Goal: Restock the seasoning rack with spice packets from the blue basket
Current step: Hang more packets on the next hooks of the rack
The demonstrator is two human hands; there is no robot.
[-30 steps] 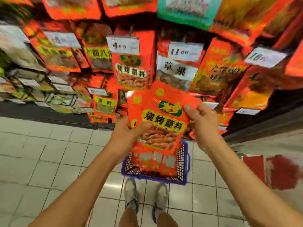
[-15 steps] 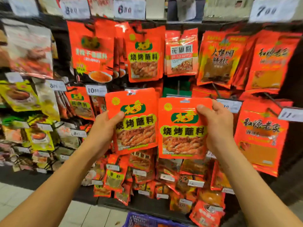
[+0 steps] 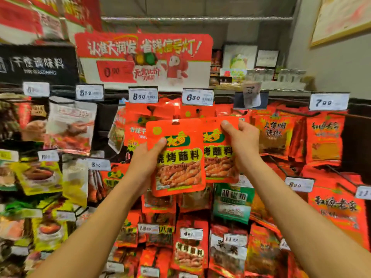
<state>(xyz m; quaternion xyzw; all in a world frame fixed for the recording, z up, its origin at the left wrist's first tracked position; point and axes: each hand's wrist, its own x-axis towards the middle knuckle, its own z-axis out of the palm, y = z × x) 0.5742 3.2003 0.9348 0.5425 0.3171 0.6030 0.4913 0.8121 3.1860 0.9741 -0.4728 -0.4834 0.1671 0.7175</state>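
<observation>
I hold two matching orange spice packets up against the seasoning rack [image 3: 291, 93]. My left hand [image 3: 145, 161] grips the front packet [image 3: 178, 169] by its left edge, thumb on its green logo. My right hand [image 3: 244, 145] grips the second packet [image 3: 217, 157] by its upper right corner; the front packet overlaps its left side. Both packets sit just below the peg with the 6.80 price tag [image 3: 197, 96], in front of orange packets hanging there. The blue basket is out of view.
Hanging packets fill the rack on all sides: white and yellow ones [image 3: 70, 127] at left, red ones [image 3: 323, 137] at right, a green one [image 3: 232, 201] below my right hand. A red and white promotion sign [image 3: 144, 59] stands above the top rail.
My view tilted up from the floor and basket to the rack's top row. Both hands rose with the packets, and the two packets now overlap instead of sitting side by side.
</observation>
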